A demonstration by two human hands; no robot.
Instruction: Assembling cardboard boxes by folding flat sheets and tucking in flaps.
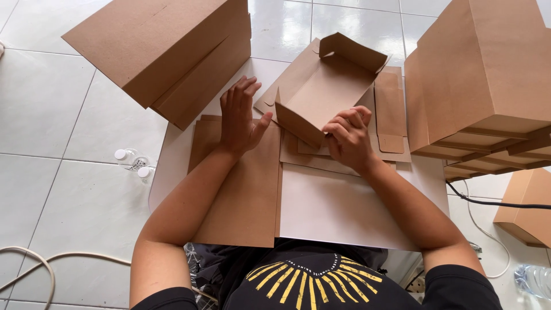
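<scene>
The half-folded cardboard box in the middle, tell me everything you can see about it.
The half-folded box is plain brown cardboard, one die-cut sheet partly raised. Its far wall and near-left wall stand up; side flaps with tabs lie flat to the right. It sits open, turned at an angle, on a white table. The right hand presses its near edge; the left hand rests on flat cardboard beside it.

Brightness: bright, even daylight throughout.
Source: apparently from above and ahead; exact source not visible.
Glare: soft sheen on the floor tiles (51, 103) near the top edge.
Shadows: faint and short under the left hand (241, 117) and the half-folded box (327, 86).
Focus: sharp at centre.
Distortion: wide-angle stretch at the corners.
</scene>
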